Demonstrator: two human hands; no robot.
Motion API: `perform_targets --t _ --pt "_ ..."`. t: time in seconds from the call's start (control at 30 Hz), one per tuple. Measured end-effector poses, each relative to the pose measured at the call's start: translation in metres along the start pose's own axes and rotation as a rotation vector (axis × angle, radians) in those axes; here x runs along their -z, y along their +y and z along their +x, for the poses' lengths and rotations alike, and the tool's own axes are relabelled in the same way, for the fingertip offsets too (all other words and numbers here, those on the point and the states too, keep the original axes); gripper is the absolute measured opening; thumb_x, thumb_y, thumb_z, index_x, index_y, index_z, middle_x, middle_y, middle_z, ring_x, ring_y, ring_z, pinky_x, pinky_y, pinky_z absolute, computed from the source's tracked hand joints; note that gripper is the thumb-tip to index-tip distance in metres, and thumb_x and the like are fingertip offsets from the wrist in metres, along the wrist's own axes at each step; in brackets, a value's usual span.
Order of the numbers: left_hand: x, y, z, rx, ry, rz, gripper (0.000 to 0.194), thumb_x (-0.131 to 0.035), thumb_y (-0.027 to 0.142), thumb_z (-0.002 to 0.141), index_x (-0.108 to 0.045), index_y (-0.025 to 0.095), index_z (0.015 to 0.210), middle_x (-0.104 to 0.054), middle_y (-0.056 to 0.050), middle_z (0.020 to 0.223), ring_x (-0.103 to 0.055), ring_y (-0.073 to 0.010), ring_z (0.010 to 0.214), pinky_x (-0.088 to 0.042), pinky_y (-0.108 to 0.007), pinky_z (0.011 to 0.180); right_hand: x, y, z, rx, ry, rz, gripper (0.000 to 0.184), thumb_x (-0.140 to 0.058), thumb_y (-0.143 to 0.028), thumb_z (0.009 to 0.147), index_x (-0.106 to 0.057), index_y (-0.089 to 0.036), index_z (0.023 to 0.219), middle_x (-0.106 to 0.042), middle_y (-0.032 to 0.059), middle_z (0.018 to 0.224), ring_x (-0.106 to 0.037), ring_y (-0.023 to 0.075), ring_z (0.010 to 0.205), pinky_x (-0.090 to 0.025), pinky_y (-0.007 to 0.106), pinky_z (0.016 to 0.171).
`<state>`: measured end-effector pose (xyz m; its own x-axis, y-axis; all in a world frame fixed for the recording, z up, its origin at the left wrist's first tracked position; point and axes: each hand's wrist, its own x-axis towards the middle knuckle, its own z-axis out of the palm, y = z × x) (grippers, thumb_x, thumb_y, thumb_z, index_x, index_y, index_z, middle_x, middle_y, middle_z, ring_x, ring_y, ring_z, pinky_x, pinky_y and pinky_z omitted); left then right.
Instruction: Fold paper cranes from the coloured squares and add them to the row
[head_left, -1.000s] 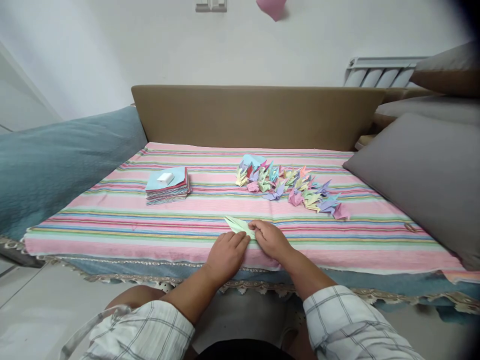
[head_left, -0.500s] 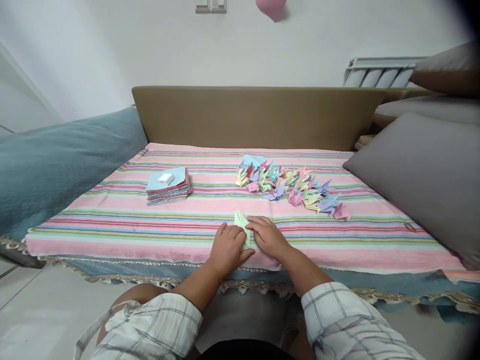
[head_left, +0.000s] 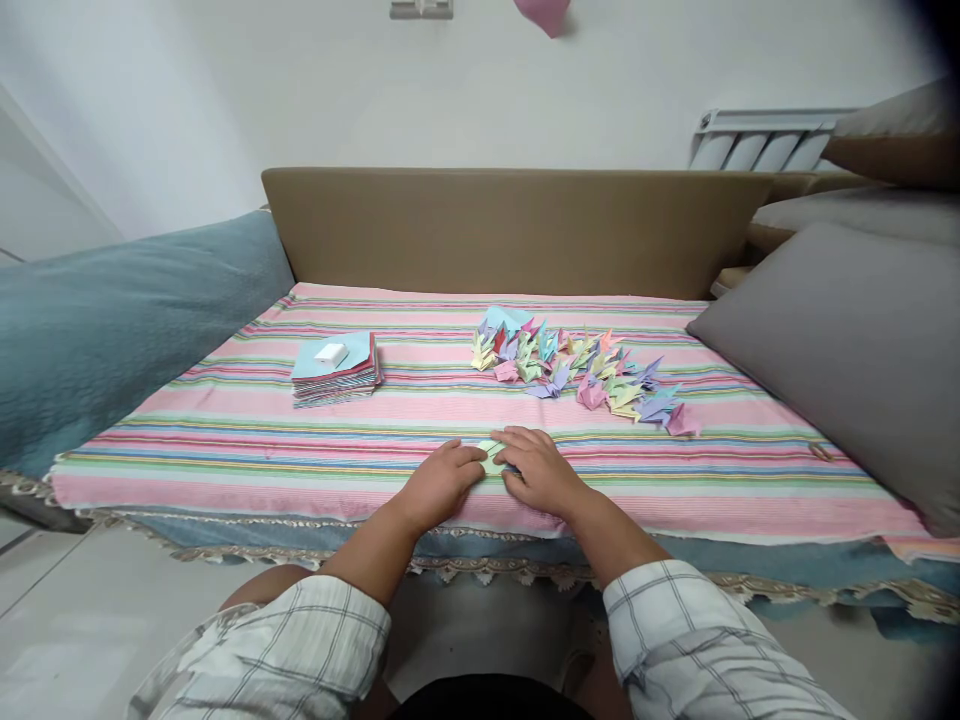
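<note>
Change: half a second ago the pale green paper piece (head_left: 491,458) stood up as a point between the hands; now it lies pressed flat, and both hands sit a little farther from the cloth's near edge.
Blue cushion (head_left: 112,320): at 9 o'clock, its slope running down to the left edge of the striped cloth (head_left: 247,440).
Paper stack (head_left: 335,372): at 10 o'clock from the hands, well apart from them; coloured square sheets, blue sheet on top, with a small white block (head_left: 331,353) lying on it.
Left hand (head_left: 441,480): palm down on the cloth, fingertips pressing the left part of the green piece; a flat press, not a closed grasp.
Green piece: at the middle of the cloth's near strip, mostly covered, only a sliver showing between the two hands.
Right hand (head_left: 541,470): palm down, fingers curled over the right part of the same piece, holding it against the cloth.
Folded cranes (head_left: 577,370): loose heap in many pastel colours at 1 o'clock from the hands, trailing to the right, clear of both hands.
Backrest (head_left: 510,230): tan, at 12 o'clock behind the cloth.
Grey pillow (head_left: 840,340): at 3 o'clock, its corner reaching over the cloth's right edge.
In the way: nothing lies between the hands and the stack or the heap.
Containers: none in view; sheets and cranes rest directly on the cloth.
</note>
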<state>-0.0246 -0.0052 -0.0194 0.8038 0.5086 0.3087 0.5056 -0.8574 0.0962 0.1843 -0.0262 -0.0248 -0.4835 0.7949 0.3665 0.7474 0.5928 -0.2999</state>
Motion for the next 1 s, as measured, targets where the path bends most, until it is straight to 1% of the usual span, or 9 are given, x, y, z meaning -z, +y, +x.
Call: perform_targets --t 0.13,0.27,0.33,0.4,0.47,0.53,0.67,0.9,1.0 --pt "-0.003 -0.002 0.002 0.028 -0.015 0.024 0.02 -0.043 0.01 0.083 -0.06 0.02 0.089 -0.058 -0.006 0.121 -0.054 -0.0176 0.107 -0.031 -0.043 0.104 0.002 -0.002 -0.001 -0.005 -0.011 0.017 0.021 -0.052 -0.017 0.076 -0.063 -0.022 0.093 -0.061 0.0044 0.117 -0.049 0.0233 0.107 -0.029 0.043 0.091" --pt "-0.001 0.003 0.002 0.079 0.023 -0.064 0.021 -0.045 0.007 0.078 -0.058 0.02 0.088 -0.062 -0.005 0.114 -0.055 -0.0176 0.105 -0.032 -0.043 0.103 0.002 -0.004 -0.002 -0.027 0.009 -0.005 0.016 -0.054 -0.021 0.077 -0.062 -0.023 0.091 -0.063 0.0042 0.114 -0.049 0.0244 0.102 -0.029 0.043 0.089" --pt "0.0 0.006 0.002 0.102 0.051 -0.119 0.016 -0.049 0.011 0.078 -0.058 0.02 0.088 -0.064 -0.006 0.106 -0.057 -0.0185 0.102 -0.036 -0.042 0.1 0.001 -0.004 -0.002 -0.043 0.008 -0.01 0.02 -0.056 -0.022 0.077 -0.061 -0.023 0.096 -0.064 0.0062 0.111 -0.05 0.0249 0.099 -0.031 0.043 0.087" --pt "-0.001 0.007 0.003 0.135 0.072 -0.155 0.01 -0.053 0.02 0.08 -0.058 0.019 0.089 -0.065 -0.007 0.101 -0.058 -0.0197 0.098 -0.042 -0.039 0.093 0.0 -0.003 -0.002 -0.046 0.001 0.003 0.026 -0.057 -0.021 0.077 -0.059 -0.022 0.102 -0.064 0.0075 0.11 -0.05 0.0249 0.099 -0.033 0.041 0.085" --pt "-0.002 0.007 0.004 0.158 0.088 -0.173 0.012 -0.057 0.026 0.079 -0.059 0.019 0.09 -0.065 -0.008 0.099 -0.058 -0.0205 0.096 -0.046 -0.035 0.085 -0.001 -0.002 -0.001 -0.03 -0.005 0.03 0.028 -0.056 -0.019 0.077 -0.059 -0.021 0.105 -0.062 0.0073 0.113 -0.051 0.024 0.1 -0.036 0.04 0.085" --pt "-0.005 0.005 0.005 0.169 0.111 -0.171 0.013 -0.06 0.027 0.078 -0.06 0.019 0.088 -0.066 -0.008 0.097 -0.058 -0.0209 0.095 -0.046 -0.034 0.083 -0.002 0.0 -0.002 -0.009 -0.008 0.057 0.024 -0.054 -0.019 0.078 -0.061 -0.021 0.101 -0.061 0.0066 0.117 -0.053 0.023 0.1 -0.037 0.039 0.086" --pt "-0.007 0.003 0.007 0.184 0.13 -0.164 0.01 -0.063 0.025 0.076 -0.062 0.018 0.084 -0.068 -0.006 0.088 -0.059 -0.021 0.091 -0.045 -0.035 0.083 -0.003 0.003 -0.002 -0.007 0.001 0.096 0.018 -0.054 -0.02 0.08 -0.063 -0.02 0.095 -0.062 0.0074 0.115 -0.055 0.0224 0.099 -0.039 0.04 0.086" --pt "-0.005 0.001 0.01 0.198 0.106 -0.196 0.004 -0.063 0.022 0.076 -0.065 0.019 0.075 -0.07 -0.005 0.092 -0.061 -0.0207 0.091 -0.045 -0.035 0.083 -0.004 0.005 -0.001 -0.026 0.034 0.168 0.01 -0.056 -0.018 0.079 -0.063 -0.019 0.084 -0.065 0.0067 0.11 -0.056 0.0204 0.098 -0.04 0.037 0.086" --pt "-0.005 0.001 0.011 0.2 0.103 -0.207 0.004 -0.064 0.022 0.076 -0.066 0.019 0.075 -0.07 -0.005 0.09 -0.061 -0.0207 0.092 -0.044 -0.035 0.083 -0.003 0.005 0.0 -0.031 0.035 0.198 0.01 -0.052 -0.017 0.081 -0.062 -0.02 0.08 -0.066 0.0065 0.108 -0.056 0.0192 0.102 -0.039 0.036 0.086"
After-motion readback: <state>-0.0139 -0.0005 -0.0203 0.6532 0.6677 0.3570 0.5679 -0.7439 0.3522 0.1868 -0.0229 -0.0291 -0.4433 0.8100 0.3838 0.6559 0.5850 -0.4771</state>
